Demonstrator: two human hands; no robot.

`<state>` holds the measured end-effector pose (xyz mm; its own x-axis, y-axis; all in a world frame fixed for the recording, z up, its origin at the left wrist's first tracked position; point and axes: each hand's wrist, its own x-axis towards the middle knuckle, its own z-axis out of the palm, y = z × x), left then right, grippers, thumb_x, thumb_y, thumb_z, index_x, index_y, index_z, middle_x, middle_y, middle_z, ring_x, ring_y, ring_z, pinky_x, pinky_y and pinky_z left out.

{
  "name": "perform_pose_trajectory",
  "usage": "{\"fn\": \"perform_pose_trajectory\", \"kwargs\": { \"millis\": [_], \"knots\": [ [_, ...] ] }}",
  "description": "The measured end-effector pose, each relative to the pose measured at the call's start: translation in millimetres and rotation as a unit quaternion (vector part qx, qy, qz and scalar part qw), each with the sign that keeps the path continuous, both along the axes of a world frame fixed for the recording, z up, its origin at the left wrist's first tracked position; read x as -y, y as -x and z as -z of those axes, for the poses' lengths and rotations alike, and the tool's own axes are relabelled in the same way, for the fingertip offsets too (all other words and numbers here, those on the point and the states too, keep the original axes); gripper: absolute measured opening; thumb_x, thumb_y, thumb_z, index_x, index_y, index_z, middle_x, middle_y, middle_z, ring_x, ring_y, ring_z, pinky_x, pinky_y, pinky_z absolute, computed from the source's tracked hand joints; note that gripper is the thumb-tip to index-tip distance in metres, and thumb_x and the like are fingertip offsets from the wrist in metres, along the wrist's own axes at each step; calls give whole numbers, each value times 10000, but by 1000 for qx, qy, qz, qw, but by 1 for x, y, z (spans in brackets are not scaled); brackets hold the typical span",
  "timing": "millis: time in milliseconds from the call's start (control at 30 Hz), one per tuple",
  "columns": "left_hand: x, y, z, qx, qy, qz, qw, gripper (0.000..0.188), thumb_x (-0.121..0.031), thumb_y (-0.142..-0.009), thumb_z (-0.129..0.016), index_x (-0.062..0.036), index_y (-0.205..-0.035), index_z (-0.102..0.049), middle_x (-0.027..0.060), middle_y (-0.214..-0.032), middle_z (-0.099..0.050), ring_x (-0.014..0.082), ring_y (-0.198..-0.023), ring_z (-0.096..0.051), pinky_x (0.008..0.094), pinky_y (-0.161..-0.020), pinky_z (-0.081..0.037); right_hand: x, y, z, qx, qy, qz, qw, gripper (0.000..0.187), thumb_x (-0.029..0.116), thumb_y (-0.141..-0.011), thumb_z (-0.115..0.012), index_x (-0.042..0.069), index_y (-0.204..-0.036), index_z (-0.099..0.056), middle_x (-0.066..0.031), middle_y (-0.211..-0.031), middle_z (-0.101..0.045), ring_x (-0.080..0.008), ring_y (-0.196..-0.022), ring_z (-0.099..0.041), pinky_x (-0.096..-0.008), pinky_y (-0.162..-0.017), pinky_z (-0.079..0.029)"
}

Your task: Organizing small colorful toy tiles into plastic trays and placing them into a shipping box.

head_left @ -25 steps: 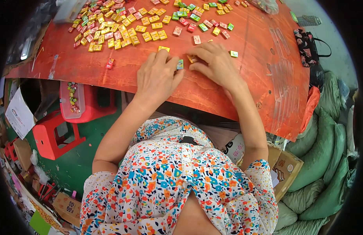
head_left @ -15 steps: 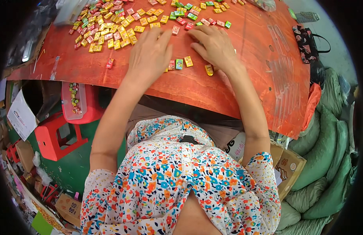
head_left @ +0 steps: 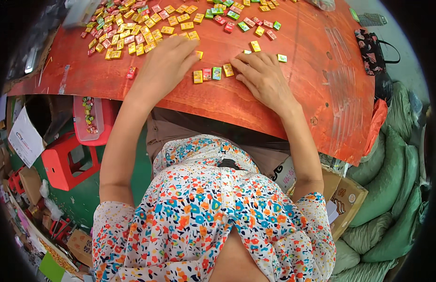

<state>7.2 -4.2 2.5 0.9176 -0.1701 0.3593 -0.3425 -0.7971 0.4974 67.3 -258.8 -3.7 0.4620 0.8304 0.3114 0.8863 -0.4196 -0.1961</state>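
Many small yellow, pink-red and green boxes (head_left: 145,30) lie loose on a red wooden table (head_left: 227,108). My left hand (head_left: 168,66) reaches over the near edge of this spread, fingers stretched out. Beside its fingertips sits a yellow box (head_left: 199,55); anything under the palm is hidden. In front of me stand several boxes in a short row: a yellow one (head_left: 198,76), a red one (head_left: 207,74), a green one (head_left: 217,73) and, tilted slightly, another yellow one (head_left: 228,70). My right hand (head_left: 265,77) rests low with fingers apart, its tips close by that tilted box. Whether they touch is unclear.
A lone red box (head_left: 131,72) lies left of my left hand. Clear plastic strips (head_left: 342,108) are spread at the table's right side. A tub of small boxes (head_left: 90,117) sits on a red stool at lower left. Green sacks (head_left: 387,183) are piled at right.
My left hand has drawn back slightly to the left, uncovering the row's left yellow box. The right hand has come nearer to me, beside the tilted yellow box. Boxes beyond it have shifted.
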Motion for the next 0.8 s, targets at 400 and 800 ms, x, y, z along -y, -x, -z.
{"fn": "perform_pose_trajectory", "kwargs": {
  "millis": [400,800],
  "knots": [
    [15,43,12,-89,120,4,989,332,-119,-782,-732,-1,-1075,-633,144,-1019,-615,331,-877,-629,406,-747,-511,-5,-5,-5,-61,16,3,998,367,222,-820,-706,99,-1162,-655,-74,-1105,-646,-270,-1025,-580,-385,-899,-423],
    [52,21,8,52,-16,-33,998,413,-314,-719,-787,-49,-1011,-665,102,-1034,-585,279,-972,-558,407,-818,-464,39,15,-22,-171,-12,104,980,365,183,-788,-741,76,-1127,-660,-84,-1074,-640,-275,-990,-591,-387,-892,-443]
  ]
}}
